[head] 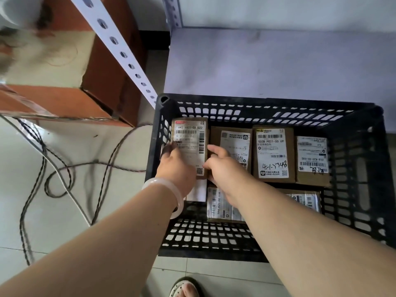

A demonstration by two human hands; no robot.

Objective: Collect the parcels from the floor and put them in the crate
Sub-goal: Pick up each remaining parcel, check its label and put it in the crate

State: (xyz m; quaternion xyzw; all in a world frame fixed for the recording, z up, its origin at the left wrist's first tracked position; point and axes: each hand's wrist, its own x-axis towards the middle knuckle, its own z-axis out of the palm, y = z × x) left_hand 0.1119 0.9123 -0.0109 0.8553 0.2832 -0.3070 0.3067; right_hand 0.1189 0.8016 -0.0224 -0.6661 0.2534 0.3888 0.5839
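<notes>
Arms (107, 243): both reach down over the near rim of the crate (353, 211); leaning further could tip the person's weight onto it.
Foot (186, 288): in a sandal, just outside the crate's near wall; a step to the left would meet the cables.
Bracelet (166, 189): on the left wrist, level with the crate's left wall; it could knock or catch on the mesh as the hand lifts out.
Left hand (175, 168): fingers curled round the left edge of the parcel (190, 142), squeezed between it and the wall, so a pinch is likely if it is pushed down hard.
Right hand (222, 166): thumb and fingers grip the same parcel's right edge, touching the second parcel (235, 146); a nudge could shift that one.
Parcel: inside the crate, far left corner, label up; whether it lies flat I cannot tell, and let go early it might end up propped on the wall or on its neighbour.
Other parcels (273, 153): rows along the far side and middle; little slack remains in the far row.
Cables (64, 168): looped on the floor left of the crate, a trip risk.
Floor: no parcels visible here.
</notes>
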